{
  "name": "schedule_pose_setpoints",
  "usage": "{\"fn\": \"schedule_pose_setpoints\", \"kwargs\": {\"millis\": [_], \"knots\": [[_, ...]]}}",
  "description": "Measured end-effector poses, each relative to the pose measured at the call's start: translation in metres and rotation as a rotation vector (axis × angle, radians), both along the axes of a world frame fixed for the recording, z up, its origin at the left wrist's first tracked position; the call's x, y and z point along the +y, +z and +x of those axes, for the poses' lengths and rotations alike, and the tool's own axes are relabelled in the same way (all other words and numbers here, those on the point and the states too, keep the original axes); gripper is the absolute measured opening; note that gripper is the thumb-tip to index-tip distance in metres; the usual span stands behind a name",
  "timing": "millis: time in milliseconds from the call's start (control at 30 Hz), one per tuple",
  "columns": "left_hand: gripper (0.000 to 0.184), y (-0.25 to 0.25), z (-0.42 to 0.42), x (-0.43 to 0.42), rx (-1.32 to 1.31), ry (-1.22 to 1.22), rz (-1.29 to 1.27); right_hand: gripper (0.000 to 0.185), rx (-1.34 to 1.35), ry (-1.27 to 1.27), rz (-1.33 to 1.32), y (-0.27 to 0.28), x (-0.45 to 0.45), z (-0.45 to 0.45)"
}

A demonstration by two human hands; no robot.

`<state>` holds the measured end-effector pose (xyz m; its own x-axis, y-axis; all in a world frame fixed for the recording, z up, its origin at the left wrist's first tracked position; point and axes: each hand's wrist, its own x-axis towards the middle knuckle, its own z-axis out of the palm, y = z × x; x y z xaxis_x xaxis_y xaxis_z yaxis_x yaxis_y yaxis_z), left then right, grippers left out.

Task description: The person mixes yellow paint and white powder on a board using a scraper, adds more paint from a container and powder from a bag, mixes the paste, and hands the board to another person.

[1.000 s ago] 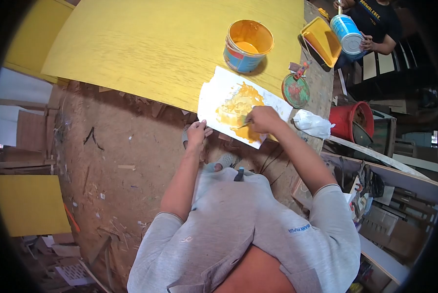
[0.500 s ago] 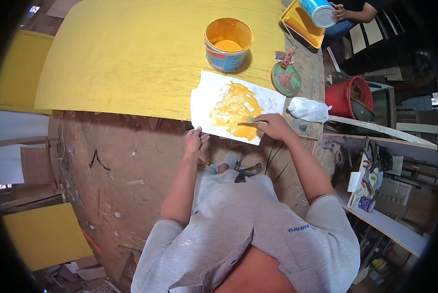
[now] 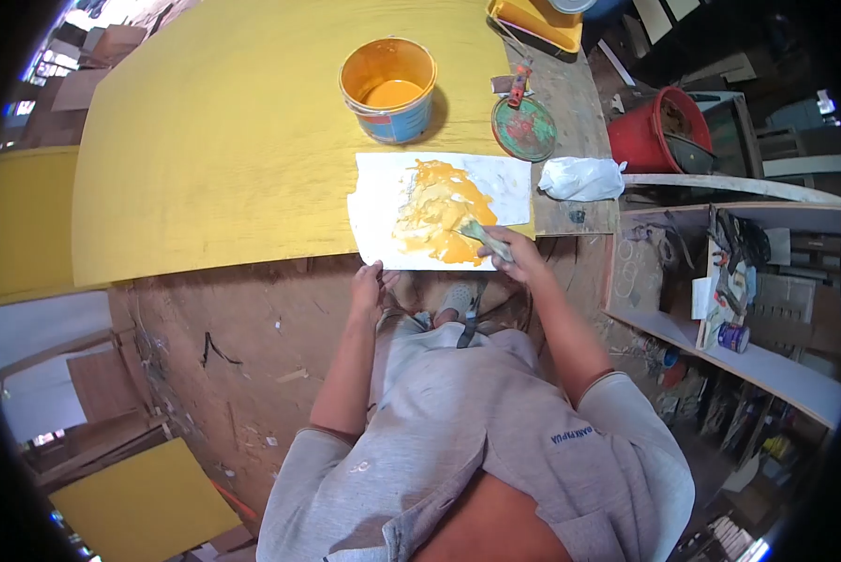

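Observation:
A white board (image 3: 373, 214) lies at the near edge of the yellow panel (image 3: 223, 159), with a smeared mound of orange and pale yellow paste (image 3: 439, 211) on it. My left hand (image 3: 373, 284) pinches the board's near left edge, thumb on top and fingers below. In my right hand (image 3: 516, 257) is a putty knife (image 3: 484, 238), its paint-smeared blade tilted into the paste. Beyond the board stands a bucket (image 3: 394, 108) with orange paint inside.
A paint-stained lid (image 3: 524, 128), a red-handled tool (image 3: 520, 82) and a white plastic bag (image 3: 582, 178) lie to the right. Behind them is a yellow roller tray (image 3: 537, 26). A red bucket (image 3: 640, 136) stands off the table's right side.
The putty knife has turned so its blade shows broad and points up-left in the paste. My view has shifted right, and the other person's hand with the blue can has left it.

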<state>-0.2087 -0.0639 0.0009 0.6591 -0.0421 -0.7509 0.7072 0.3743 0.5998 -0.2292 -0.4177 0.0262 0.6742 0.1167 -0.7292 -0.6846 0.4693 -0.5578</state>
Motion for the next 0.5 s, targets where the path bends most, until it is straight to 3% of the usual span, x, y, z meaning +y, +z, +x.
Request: {"fn": "schedule_pose_setpoints", "kwargs": {"millis": [100, 233, 333, 367, 500], "knots": [[0.029, -0.001, 0.000, 0.002, 0.004, -0.010, -0.009, 0.042, -0.093, 0.082, -0.074, 0.013, 0.013, 0.028], [0.028, -0.003, 0.000, 0.001, 0.011, -0.003, -0.002, 0.036, -0.365, 0.243, -0.669, 0.041, 0.042, 0.037], [0.028, 0.001, -0.002, 0.001, 0.007, -0.017, -0.027, 0.039, -0.827, 0.399, -1.273, 0.028, 0.059, 0.037], [0.028, 0.001, -0.002, 0.001, 0.004, -0.018, -0.031, 0.041, -0.684, 0.531, -1.281, 0.026, 0.062, 0.035], [0.028, 0.006, -0.002, 0.000, 0.009, 0.004, -0.016, 0.038, -0.557, 0.638, -1.332, 0.038, 0.069, 0.024]]}}
